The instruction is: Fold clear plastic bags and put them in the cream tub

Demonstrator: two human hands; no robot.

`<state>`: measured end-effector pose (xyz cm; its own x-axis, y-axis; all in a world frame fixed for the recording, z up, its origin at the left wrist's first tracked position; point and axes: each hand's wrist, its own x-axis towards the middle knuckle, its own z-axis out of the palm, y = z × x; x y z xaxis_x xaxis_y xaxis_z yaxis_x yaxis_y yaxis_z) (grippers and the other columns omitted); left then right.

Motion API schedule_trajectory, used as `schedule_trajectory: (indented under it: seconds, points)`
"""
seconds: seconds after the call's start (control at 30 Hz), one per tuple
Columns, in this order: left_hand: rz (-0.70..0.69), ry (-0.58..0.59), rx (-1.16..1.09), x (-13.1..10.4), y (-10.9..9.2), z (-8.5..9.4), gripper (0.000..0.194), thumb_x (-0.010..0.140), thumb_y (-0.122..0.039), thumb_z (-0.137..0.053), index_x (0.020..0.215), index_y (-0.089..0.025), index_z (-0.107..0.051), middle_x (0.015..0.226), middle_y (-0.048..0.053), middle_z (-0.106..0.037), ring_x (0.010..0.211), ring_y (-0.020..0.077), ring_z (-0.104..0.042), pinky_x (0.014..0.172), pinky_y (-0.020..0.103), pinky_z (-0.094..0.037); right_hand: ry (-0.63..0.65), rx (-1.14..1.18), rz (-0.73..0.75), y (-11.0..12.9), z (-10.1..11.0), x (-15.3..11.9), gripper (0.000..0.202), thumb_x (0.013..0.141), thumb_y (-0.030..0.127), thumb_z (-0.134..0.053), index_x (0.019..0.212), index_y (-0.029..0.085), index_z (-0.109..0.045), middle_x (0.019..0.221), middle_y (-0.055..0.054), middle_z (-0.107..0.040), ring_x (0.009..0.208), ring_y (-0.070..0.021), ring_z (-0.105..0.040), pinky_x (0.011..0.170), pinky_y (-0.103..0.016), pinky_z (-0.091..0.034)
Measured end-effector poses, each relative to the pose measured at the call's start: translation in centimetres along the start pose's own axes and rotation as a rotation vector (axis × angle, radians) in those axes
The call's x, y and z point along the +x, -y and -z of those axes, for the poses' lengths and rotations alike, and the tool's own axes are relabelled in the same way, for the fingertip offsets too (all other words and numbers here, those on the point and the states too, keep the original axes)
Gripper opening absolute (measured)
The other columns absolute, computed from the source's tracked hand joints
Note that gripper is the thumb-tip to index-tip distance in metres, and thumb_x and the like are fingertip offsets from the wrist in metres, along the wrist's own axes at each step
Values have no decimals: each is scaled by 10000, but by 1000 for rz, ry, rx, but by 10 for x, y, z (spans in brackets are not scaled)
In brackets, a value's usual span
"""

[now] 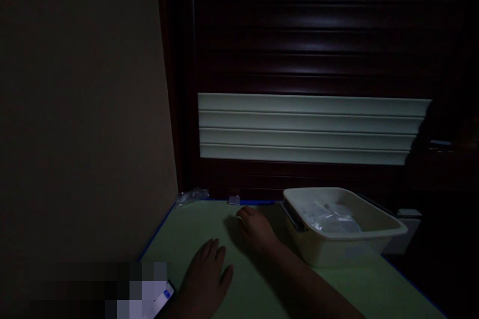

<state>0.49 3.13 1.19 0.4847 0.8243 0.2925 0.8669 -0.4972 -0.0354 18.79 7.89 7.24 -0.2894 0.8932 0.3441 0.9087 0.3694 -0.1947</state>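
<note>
Bin (344, 251) with clear plastic packets (331, 217) inside sits on the counter (194, 224), right of both my hands. My right hand (258, 229) is nearer, just off the bin's left side. Can't call the bin's long axis from here. Right: fingers curled, aimed forward-left, forearm (299, 274) angling in from lower right; too dark to tell if it's gripping anything. Left hand (205, 274): palm down, fingers extended, nothing held.

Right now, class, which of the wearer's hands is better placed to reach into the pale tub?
Probably the right hand: it is closer to the pale tub, with the left hand farther off, nearer the wearer.
</note>
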Motion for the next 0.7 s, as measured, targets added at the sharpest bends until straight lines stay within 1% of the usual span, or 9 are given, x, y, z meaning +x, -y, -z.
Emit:
schedule_trajectory:
  seconds: [0.07, 0.13, 0.23, 0.33, 0.43, 0.5, 0.6, 0.7]
  points:
    - [6, -31, 0, 4, 0, -5, 384, 855, -273, -515, 1177, -101, -635, 1285, 198, -567, 1192, 343, -523, 975, 495, -445, -24, -1, -45, -5, -22, 18, 166, 912, 182, -506, 1030, 147, -619, 1066, -91, -636, 943, -200, -612, 823, -330, -461]
    - [0, -84, -2, 6, 1, -11, 367, 828, -271, -542, 1144, -119, -651, 1251, 178, -600, 1167, 327, -546, 965, 469, -460, -58, 4, -88, -9, -36, 37, 207, 923, 259, -539, 1092, 153, -595, 1121, -78, -615, 973, -213, -604, 839, -402, -486]
    - [-29, -145, 0, 6, 7, -18, 370, 814, -333, -569, 1109, -133, -665, 1216, 166, -626, 1134, 329, -571, 934, 450, -487, -109, 6, -147, -11, -51, 60, 288, 921, 313, -554, 1178, 185, -558, 1218, -80, -569, 1026, -229, -586, 858, -448, -495]
    - [-73, -168, 11, 6, 12, -23, 391, 824, -396, -560, 1100, -141, -667, 1193, 162, -641, 1103, 332, -592, 895, 432, -512, -107, -1, -178, -12, -62, 72, 318, 918, 309, -559, 1210, 186, -539, 1250, -88, -548, 1042, -238, -580, 859, -453, -497]
    - [-84, -158, 33, 6, 12, -24, 373, 805, -348, -571, 1106, -145, -660, 1189, 155, -644, 1098, 326, -594, 889, 425, -512, -59, -16, -181, -13, -68, 74, 317, 916, 312, -562, 1203, 178, -542, 1216, -84, -567, 1006, -230, -596, 831, -440, -511]
    - [-67, -138, 44, 7, 9, -22, 376, 782, -298, -575, 1107, -129, -658, 1192, 169, -638, 1103, 337, -587, 894, 447, -505, -21, -29, -173, -13, -69, 72, 305, 916, 312, -563, 1188, 174, -550, 1195, -82, -577, 987, -223, -603, 820, -429, -516]
    - [-37, -126, 7, 6, 4, -16, 373, 790, -283, -560, 1110, -118, -658, 1205, 180, -626, 1126, 343, -567, 918, 473, -484, 32, -36, -156, -11, -66, 65, 294, 915, 311, -566, 1170, 166, -562, 1185, -88, -582, 979, -219, -605, 820, -419, -516]
    - [30, -119, -58, 6, -2, -9, 353, 819, -297, -544, 1104, -127, -664, 1219, 163, -620, 1155, 328, -544, 963, 474, -448, 77, -10, -127, -6, -58, 47, 298, 911, 320, -572, 1166, 166, -562, 1183, -83, -583, 979, -218, -605, 819, -422, -516]
